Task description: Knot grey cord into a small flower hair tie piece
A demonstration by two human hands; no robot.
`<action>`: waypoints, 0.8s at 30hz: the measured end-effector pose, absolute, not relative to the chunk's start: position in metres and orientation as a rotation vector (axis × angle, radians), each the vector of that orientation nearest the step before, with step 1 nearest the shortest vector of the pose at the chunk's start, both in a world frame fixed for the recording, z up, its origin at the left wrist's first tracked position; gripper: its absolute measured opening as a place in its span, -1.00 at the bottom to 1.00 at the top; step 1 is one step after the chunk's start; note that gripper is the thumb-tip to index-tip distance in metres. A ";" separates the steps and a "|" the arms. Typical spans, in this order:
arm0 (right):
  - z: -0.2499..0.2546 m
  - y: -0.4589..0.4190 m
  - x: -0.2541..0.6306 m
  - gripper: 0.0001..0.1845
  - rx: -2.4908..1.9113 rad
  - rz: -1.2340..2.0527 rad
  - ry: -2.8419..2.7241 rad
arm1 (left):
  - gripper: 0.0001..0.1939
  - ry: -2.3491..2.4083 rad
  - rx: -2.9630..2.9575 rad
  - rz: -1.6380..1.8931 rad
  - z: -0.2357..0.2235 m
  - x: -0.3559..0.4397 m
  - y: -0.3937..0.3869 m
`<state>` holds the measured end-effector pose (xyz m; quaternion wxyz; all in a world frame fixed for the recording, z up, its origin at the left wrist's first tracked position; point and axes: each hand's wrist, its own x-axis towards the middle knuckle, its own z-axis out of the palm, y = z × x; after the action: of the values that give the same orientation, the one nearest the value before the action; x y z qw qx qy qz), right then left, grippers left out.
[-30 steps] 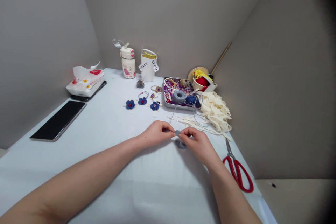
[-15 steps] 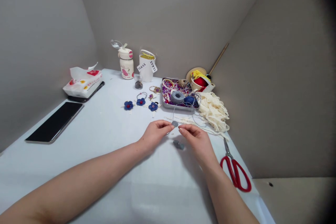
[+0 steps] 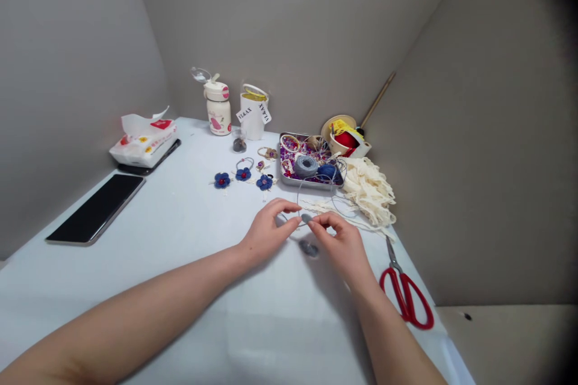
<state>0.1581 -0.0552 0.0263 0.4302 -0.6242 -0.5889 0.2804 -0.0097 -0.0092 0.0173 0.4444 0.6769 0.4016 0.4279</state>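
My left hand [image 3: 268,230] and my right hand [image 3: 339,242] meet over the white table [image 3: 189,289], both pinching a small grey yarn piece [image 3: 306,218] between their fingertips. A thin grey thread [image 3: 300,189] runs from it up to the grey yarn ball [image 3: 306,165] in the metal tray [image 3: 283,175]. Another small grey yarn piece [image 3: 309,248] lies on the table just below the fingers. Both hands have fingers closed in a pinch.
Red scissors [image 3: 404,292] lie at the right edge. Cream fringe trim [image 3: 370,192] sits beside the tray. Three blue yarn flowers [image 3: 242,177], a bottle [image 3: 218,108], a white cup [image 3: 253,113], a tissue pack [image 3: 143,141] and a black phone [image 3: 97,207] lie further off.
The hands parted slightly half a second ago with the piece in the left fingers; now the fingertips are together again on the grey piece. The thread loops more widely.
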 end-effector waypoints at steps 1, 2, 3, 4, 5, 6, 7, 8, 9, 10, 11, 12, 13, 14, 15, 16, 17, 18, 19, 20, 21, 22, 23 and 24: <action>0.026 -0.055 0.160 -0.83 -1.571 0.648 -1.547 | -0.79 0.988 1.791 1.079 0.017 -0.012 -0.007; 0.026 -0.056 0.161 -0.83 -1.587 0.594 -1.628 | -0.80 0.963 1.901 1.056 0.017 -0.015 -0.004; 0.025 -0.056 0.161 -0.84 -1.604 0.538 -1.708 | -0.81 0.927 1.983 1.028 0.016 -0.016 -0.001; 0.025 -0.057 0.162 -0.85 -1.621 0.483 -1.780 | -0.83 0.888 2.036 0.998 0.015 -0.018 0.001; 0.025 -0.057 0.162 -0.85 -1.637 0.434 -1.845 | -0.84 0.862 2.076 0.954 0.013 -0.018 0.003; 0.024 -0.058 0.161 -0.85 -1.650 0.396 -1.899 | -0.85 0.839 2.103 0.917 0.012 -0.019 0.005; 0.024 -0.059 0.161 -0.85 -1.656 0.371 -1.941 | -0.86 0.821 2.120 0.880 0.011 -0.018 0.006; 0.025 -0.059 0.160 -0.85 -1.658 0.358 -1.971 | -0.88 0.808 2.132 0.846 0.010 -0.018 0.006; 0.025 -0.059 0.160 -0.85 -1.657 0.353 -1.989 | -0.89 0.800 2.136 0.817 0.009 -0.017 0.006; 0.026 -0.060 0.159 -0.85 -1.655 0.356 -1.999 | -0.89 0.799 2.130 0.792 0.009 -0.017 0.006; 0.027 -0.060 0.159 -0.85 -1.654 0.364 -1.997 | -0.89 0.803 2.112 0.774 0.009 -0.016 0.005; 0.027 -0.060 0.159 -0.85 -1.651 0.378 -1.985 | -0.89 0.814 2.079 0.768 0.009 -0.016 0.004; 0.028 -0.060 0.158 -0.85 -1.646 0.404 -1.965 | -0.89 0.826 2.031 0.772 0.010 -0.016 0.003; 0.029 -0.059 0.158 -0.86 -1.637 0.439 -1.933 | -0.90 0.839 1.967 0.782 0.011 -0.015 0.002; 0.029 -0.059 0.159 -0.87 -1.623 0.482 -1.894 | -0.90 0.853 1.889 0.790 0.012 -0.014 0.001; 0.029 -0.059 0.159 -0.87 -1.607 0.528 -1.849 | -0.90 0.866 1.802 0.798 0.014 -0.013 0.000; 0.029 -0.059 0.159 -0.88 -1.589 0.573 -1.802 | -0.90 0.880 1.710 0.802 0.015 -0.012 -0.001; 0.028 -0.058 0.159 -0.88 -1.573 0.614 -1.755 | -0.90 0.892 1.620 0.804 0.017 -0.011 -0.003; 0.027 -0.058 0.159 -0.88 -1.559 0.648 -1.710 | -0.89 0.899 1.541 0.811 0.018 -0.010 -0.004; 0.027 -0.057 0.159 -0.88 -1.549 0.676 -1.668 | -0.88 0.900 1.473 0.818 0.018 -0.009 -0.005; 0.026 -0.057 0.159 -0.87 -1.543 0.701 -1.629 | -0.87 0.897 1.418 0.829 0.019 -0.008 -0.005; 0.025 -0.057 0.158 -0.87 -1.540 0.724 -1.595 | -0.86 0.893 1.373 0.839 0.019 -0.007 -0.006; 0.025 -0.056 0.158 -0.86 -1.537 0.747 -1.565 | -0.85 0.892 1.336 0.849 0.018 -0.007 -0.006; 0.024 -0.056 0.157 -0.86 -1.535 0.768 -1.538 | -0.84 0.894 1.302 0.862 0.018 -0.006 -0.006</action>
<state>0.1572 -0.0562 0.0244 0.4064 -0.6087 -0.6097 0.3043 -0.0059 -0.0064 0.0176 0.6220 0.5666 0.3892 0.3750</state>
